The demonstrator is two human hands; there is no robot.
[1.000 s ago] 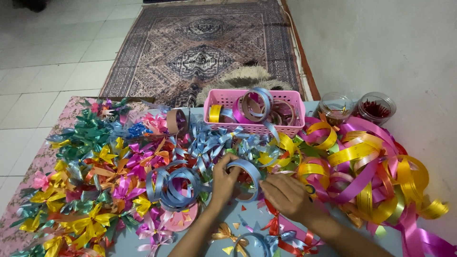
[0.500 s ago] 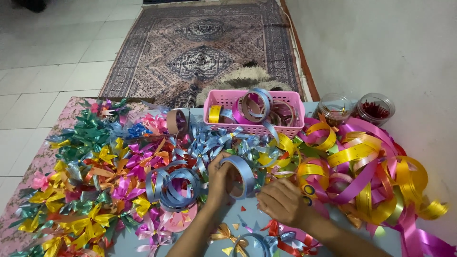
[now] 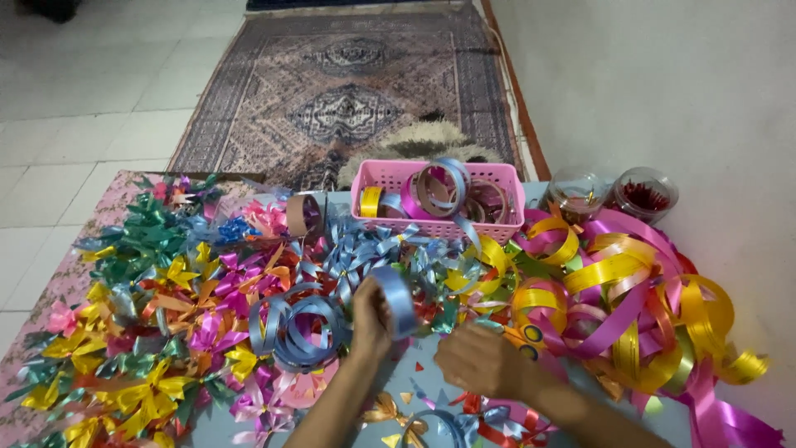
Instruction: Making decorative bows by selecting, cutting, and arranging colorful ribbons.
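Left hand [image 3: 371,319]: fingers closed on a loop of shiny light-blue plastic ribbon [image 3: 396,299], held just above the table
Right hand [image 3: 481,361]: loosely curled beside it, grip unclear
Care: keep the loop taut, untwisted
Crowding: blue ribbon coil [image 3: 294,330] left, tangled yellow and pink ribbon heap [image 3: 630,307] right, pink slotted plastic basket [image 3: 438,197] behind

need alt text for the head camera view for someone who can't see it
The left hand holds up a light blue ribbon roll while the right hand rests beside it over a table strewn with colourful ribbon bows. A pink basket of ribbon rolls stands behind.
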